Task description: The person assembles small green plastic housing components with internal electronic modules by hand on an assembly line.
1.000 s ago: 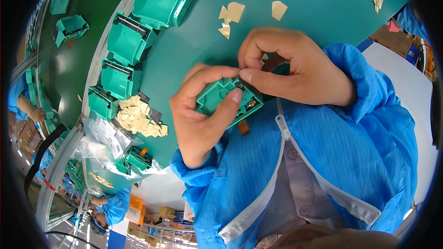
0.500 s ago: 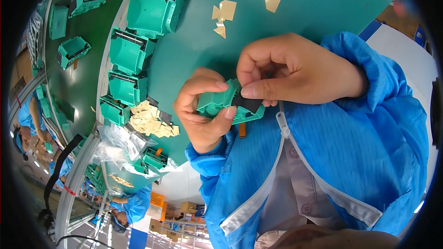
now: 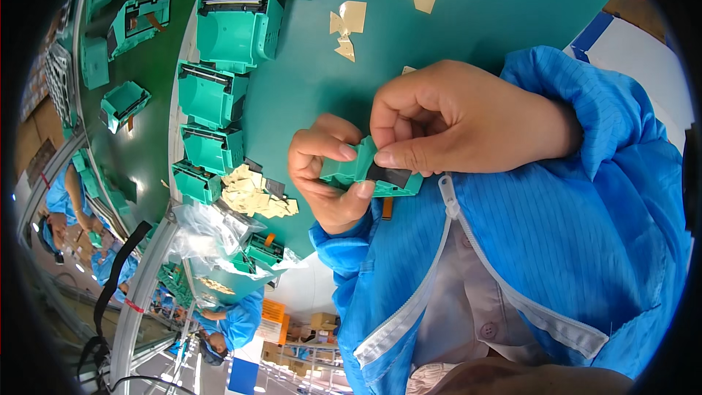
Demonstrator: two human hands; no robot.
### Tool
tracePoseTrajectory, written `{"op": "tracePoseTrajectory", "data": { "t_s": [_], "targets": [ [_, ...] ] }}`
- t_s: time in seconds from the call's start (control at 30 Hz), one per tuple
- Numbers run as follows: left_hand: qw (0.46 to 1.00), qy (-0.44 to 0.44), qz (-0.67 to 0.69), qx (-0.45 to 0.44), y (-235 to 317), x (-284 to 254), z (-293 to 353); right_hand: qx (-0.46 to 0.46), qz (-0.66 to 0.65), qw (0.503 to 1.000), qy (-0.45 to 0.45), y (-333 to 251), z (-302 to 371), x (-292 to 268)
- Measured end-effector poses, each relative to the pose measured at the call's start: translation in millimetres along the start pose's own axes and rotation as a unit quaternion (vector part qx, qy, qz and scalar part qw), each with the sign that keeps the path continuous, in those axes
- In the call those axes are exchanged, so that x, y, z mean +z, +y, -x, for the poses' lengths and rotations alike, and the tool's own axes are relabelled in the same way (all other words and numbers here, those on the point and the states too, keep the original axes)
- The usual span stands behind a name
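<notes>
A small green plastic housing (image 3: 398, 186) is held just in front of my blue jacket, with my left hand (image 3: 329, 175) closed around its left end, thumb below and fingers above. A black patch (image 3: 387, 175) lies against the housing's face, and an orange flat ribbon (image 3: 387, 208) hangs from its lower edge. My right hand (image 3: 453, 121) is closed, thumb and fingertips pinched at the upper edge of the black patch. Its curled fingers hide part of the housing. A cream paper scrap (image 3: 408, 69) shows beside the right knuckles.
Several green housings (image 3: 235, 33) with black strips line the table's left edge. Cream paper scraps (image 3: 252, 192) are heaped below them, near a clear plastic bag (image 3: 212, 230). Loose scraps (image 3: 351, 18) lie farther off. Past a metal rail, another green surface (image 3: 142, 146) carries more housings; co-workers (image 3: 238, 322) sit beyond.
The view has shifted slightly. My right thumb and fingers have moved a little along the black patch, which now looks flatter on the housing. A cream scrap has come into sight behind my right hand.
</notes>
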State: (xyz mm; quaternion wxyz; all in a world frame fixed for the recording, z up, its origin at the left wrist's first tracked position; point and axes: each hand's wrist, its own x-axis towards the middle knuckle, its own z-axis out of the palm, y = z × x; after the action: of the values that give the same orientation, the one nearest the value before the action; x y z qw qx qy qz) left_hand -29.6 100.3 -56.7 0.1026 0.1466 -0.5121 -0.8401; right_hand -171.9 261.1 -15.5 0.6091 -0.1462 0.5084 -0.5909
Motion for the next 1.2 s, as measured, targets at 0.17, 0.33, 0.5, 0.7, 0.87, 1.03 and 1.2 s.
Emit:
{"op": "tracePoseTrajectory", "data": {
  "t_s": [0.17, 0.33, 0.5, 0.7, 0.87, 1.03, 1.2],
  "targets": [
    [1.000, 0.007, 0.003, -0.003, 0, 0, 1, 0.018, 0.003, 1.000, -0.007, -5, 1, 0],
    [1.000, 0.008, -0.010, -0.017, 2, 0, 2, 0.040, 0.004, 0.999, -0.015, -5, 1, 1],
    [1.000, -0.001, -0.014, -0.009, 1, -2, 2, 0.040, 0.009, 0.999, -0.006, -4, 0, 3],
    [0.999, -0.006, -0.035, -0.001, 3, -2, 0, -0.003, 0.017, 1.000, 0.027, 3, -1, 3],
    [0.999, -0.001, -0.035, -0.002, 4, -2, 1, -0.012, 0.006, 0.999, 0.035, 4, 2, 3],
    [0.999, 0.005, -0.035, -0.003, 5, -2, 3, 0.022, 0.010, 1.000, 0.005, -1, 3, 4],
    [0.999, 0.006, -0.038, 0.003, 5, -2, 3, 0.023, 0.002, 1.000, 0.013, 0, 2, 6]
  ]
}}
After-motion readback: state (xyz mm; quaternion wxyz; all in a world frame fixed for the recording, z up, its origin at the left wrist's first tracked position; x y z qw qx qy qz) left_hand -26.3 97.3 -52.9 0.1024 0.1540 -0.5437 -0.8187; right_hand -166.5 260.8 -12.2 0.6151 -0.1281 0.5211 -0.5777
